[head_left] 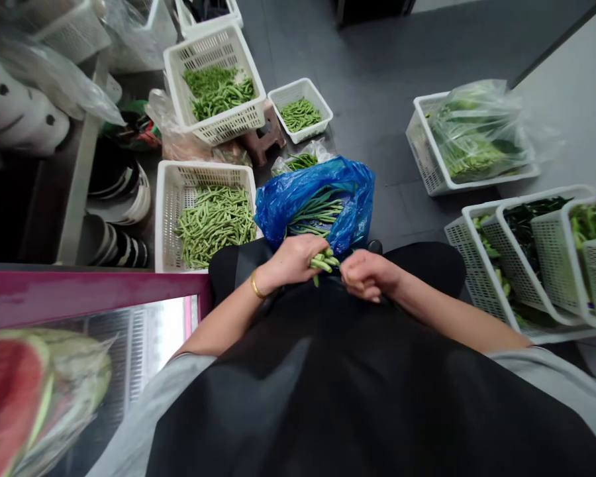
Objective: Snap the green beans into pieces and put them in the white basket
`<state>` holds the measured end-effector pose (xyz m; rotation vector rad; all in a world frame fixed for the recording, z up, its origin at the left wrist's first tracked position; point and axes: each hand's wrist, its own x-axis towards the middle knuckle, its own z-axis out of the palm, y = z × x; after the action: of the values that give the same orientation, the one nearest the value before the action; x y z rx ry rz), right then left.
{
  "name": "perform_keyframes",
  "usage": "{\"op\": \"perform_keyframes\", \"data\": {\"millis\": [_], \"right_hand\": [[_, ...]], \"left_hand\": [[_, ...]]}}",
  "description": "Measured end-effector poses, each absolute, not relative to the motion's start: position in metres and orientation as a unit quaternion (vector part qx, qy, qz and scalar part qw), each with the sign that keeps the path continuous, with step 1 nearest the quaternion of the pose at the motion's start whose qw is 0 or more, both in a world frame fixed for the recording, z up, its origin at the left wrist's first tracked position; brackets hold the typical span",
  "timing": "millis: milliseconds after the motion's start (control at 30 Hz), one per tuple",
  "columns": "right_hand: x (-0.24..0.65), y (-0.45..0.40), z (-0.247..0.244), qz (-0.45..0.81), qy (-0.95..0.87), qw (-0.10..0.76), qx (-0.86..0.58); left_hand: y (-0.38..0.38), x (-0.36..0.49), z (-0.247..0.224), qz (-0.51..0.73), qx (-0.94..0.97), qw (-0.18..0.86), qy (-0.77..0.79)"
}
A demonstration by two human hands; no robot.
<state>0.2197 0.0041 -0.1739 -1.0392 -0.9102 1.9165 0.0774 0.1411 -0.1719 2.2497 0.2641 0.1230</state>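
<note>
Nearby, a basket (161,213) of beans (213,224) stands beside the blue bag (277,204).

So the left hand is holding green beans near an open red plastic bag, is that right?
Not quite: the plastic bag is blue, as the head view shows. The left hand is indeed holding green beans near it, and it is open.

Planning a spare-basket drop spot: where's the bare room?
Bare floor shows between the small bean basket and the basket of bagged greens; it continues between the blue bag and the lower-right baskets. Crowded: left, where the large bean basket sits close by the blue bag, and lower right, with baskets packed together.
</note>
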Motion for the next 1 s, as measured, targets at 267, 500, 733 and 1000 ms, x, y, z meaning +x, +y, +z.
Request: {"op": "perform_keyframes", "data": {"millis": [267,500,733,1000], "right_hand": [[0.306,-0.018,-0.181,0.389,-0.501,-0.172,-0.754],[0.263,0.031,-0.262,0.271,-0.533,-0.175,-0.782],[0.292,0.026,-0.242,0.224,-0.508,-0.150,-0.818],[0.256,-0.017,-0.145,0.175,-0.522,0.229,-0.803]], "left_hand": [[0.274,0.010,-0.156,0.058,0.854,0.046,0.515],[0.305,-0.007,-0.200,0.262,0.798,0.229,0.492],[0.196,0.039,-0.187,0.177,0.748,0.535,0.350],[0.101,0.100,-0.210,-0.146,0.488,0.831,0.224]]}}
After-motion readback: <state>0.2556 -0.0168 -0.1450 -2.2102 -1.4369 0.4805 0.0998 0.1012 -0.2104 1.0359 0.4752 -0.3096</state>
